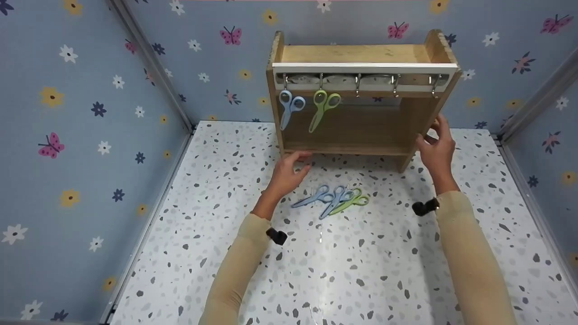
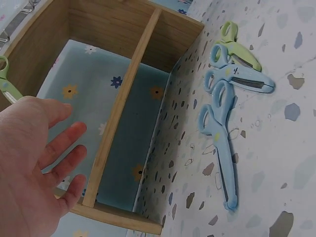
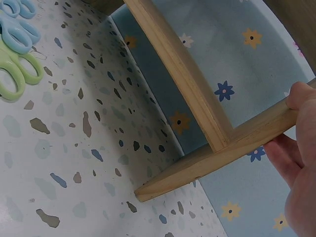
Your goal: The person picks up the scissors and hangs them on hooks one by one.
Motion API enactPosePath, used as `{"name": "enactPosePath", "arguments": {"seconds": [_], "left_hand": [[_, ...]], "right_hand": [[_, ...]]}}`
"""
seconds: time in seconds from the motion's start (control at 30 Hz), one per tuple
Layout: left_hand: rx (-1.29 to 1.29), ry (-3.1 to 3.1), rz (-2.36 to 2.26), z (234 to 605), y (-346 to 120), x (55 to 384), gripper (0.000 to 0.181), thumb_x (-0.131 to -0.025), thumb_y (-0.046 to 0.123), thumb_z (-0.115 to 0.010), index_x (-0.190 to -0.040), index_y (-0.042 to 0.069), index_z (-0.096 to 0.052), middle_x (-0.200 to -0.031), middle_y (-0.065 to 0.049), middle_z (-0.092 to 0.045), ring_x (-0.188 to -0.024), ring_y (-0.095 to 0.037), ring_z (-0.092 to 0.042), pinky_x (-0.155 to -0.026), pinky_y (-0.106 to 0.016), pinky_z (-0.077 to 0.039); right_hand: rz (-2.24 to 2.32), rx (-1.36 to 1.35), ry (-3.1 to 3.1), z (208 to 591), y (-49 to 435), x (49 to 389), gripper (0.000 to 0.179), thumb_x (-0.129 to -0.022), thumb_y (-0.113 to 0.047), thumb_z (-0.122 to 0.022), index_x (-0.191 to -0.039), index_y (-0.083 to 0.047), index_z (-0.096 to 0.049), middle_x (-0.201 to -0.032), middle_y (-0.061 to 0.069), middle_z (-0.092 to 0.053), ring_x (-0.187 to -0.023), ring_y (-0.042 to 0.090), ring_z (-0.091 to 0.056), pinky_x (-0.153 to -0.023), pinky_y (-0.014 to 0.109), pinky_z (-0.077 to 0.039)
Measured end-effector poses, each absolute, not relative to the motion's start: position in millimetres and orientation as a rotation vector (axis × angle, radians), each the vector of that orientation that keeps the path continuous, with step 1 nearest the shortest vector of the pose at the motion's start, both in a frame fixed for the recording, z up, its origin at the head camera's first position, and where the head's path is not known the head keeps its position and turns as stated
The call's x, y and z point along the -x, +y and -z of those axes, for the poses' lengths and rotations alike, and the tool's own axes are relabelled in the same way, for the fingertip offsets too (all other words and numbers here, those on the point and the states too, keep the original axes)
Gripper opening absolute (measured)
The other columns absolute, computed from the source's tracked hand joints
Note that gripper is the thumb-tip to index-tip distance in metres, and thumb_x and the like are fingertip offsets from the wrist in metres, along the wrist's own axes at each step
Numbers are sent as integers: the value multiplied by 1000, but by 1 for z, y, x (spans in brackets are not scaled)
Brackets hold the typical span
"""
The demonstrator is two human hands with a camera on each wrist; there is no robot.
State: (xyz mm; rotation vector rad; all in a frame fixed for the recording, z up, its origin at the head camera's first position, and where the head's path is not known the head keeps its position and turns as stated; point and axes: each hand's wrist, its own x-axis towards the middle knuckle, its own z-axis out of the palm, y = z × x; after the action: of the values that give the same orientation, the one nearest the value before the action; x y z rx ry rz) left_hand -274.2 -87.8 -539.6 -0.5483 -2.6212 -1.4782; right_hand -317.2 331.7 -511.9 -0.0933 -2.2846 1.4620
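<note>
A wooden rack [image 1: 352, 150] stands at the back, with a row of metal hooks along its white front strip. Blue scissors [image 1: 285, 118] hang from the leftmost hook and green scissors [image 1: 316, 119] from the one beside it. My right hand [image 1: 438, 151] grips the rack's right side panel [image 3: 197, 170], thumb at the front edge and fingers behind. At the lower left of the rack, my left hand [image 2: 34, 153] is held with fingers apart and loosely bent. On the table in front lie two blue scissors [image 2: 227, 168] and one green pair [image 2: 242, 52], partly overlapping.
Three hooks [image 1: 395, 85] on the right carry nothing. Flower-patterned panels [image 1: 67, 180] with metal edge strips enclose the speckled white table [image 1: 361, 271] at the back and both sides. A top tray [image 1: 352, 53] runs behind the hook strip.
</note>
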Motion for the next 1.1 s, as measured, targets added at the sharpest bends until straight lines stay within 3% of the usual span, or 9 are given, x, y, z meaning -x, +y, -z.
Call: {"name": "enactPosePath", "arguments": {"seconds": [0.7, 1.1], "left_hand": [[608, -2719, 1313, 550, -95, 258, 33, -109, 13, -74, -142, 7, -72, -136, -13, -79, -132, -35, -69, -111, -55, -58], [705, -2755, 1183, 552, -101, 252, 41, -107, 12, -75, -148, 11, -72, -134, -16, -82, -129, -40, -70, -112, -61, -55]], "right_hand": [[-1446, 123, -2297, 510, 332, 318, 74, -108, -7, -66, -170, -40, -45, -170, 7, -58, -158, 28, -58, -126, 51, -53], [-1435, 95, -2272, 514, 332, 320, 72, -107, -8, -66, -171, -34, -46, -167, 9, -61, -156, 28, -60, -125, 52, -54]]}}
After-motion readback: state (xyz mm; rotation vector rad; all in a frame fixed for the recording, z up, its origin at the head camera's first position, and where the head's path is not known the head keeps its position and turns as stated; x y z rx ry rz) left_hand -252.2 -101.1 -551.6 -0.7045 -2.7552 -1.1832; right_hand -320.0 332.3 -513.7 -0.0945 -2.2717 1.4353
